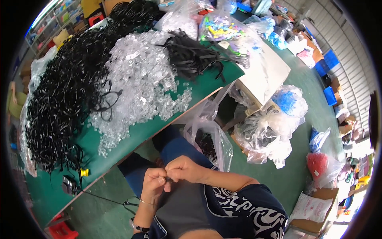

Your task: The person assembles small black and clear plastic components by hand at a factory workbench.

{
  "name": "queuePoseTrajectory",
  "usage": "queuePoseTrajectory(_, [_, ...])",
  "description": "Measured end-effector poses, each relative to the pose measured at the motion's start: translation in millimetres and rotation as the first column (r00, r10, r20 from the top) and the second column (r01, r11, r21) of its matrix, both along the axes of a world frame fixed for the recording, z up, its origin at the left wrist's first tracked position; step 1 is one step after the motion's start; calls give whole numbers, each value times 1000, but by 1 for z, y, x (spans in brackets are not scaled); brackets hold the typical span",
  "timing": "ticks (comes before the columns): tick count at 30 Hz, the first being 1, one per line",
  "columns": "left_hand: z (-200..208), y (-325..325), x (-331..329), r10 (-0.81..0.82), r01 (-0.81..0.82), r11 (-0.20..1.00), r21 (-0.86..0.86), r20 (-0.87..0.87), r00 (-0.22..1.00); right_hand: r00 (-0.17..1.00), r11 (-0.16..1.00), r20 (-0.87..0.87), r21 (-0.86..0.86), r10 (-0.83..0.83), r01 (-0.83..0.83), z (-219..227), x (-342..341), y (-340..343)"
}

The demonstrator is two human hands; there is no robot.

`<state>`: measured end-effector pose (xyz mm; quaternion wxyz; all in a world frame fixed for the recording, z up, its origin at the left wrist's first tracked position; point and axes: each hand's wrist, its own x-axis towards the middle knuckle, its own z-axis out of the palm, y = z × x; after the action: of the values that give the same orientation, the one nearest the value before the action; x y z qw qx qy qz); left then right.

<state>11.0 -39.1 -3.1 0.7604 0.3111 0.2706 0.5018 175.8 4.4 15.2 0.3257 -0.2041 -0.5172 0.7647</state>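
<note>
Close in front of my body, over my lap, my left hand (pixel 153 185) and my right hand (pixel 184 169) meet with fingertips pinched together. Both are closed; whatever is between the fingers is too small or hidden to name. Beyond them, on the green table (pixel 137 137), lies a large heap of small clear plastic pieces (pixel 137 75). A great mound of thin black cords (pixel 69 95) lies left of it. To its right is a bundle of flat black straps (pixel 191 55). Neither hand touches these piles.
An open clear plastic bag (pixel 217 139) with dark things inside hangs by the table edge. Right of it sit a white-topped box (pixel 264 73) and plastic bags (pixel 264 139). A small black device (pixel 71 185) with a cable lies near the table's left end, above a red stool (pixel 63 230).
</note>
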Motion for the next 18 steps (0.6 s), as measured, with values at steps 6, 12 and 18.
queuePoseTrajectory(6, [14, 9, 3, -88, 91, 995, -43, 61, 994, 996, 995, 17, 50, -83, 82, -3, 9, 1])
queuePoseTrajectory(12, [29, 25, -6, -45, 51, 999, 9, -345, 938, 916, 609, 216, 792, -338, 39, 17, 1, 34])
queuePoseTrajectory(18, [29, 24, -13, -88, 83, 996, -30, -263, 961, 934, 677, 177, 730, -310, 86, 6, -2, 37])
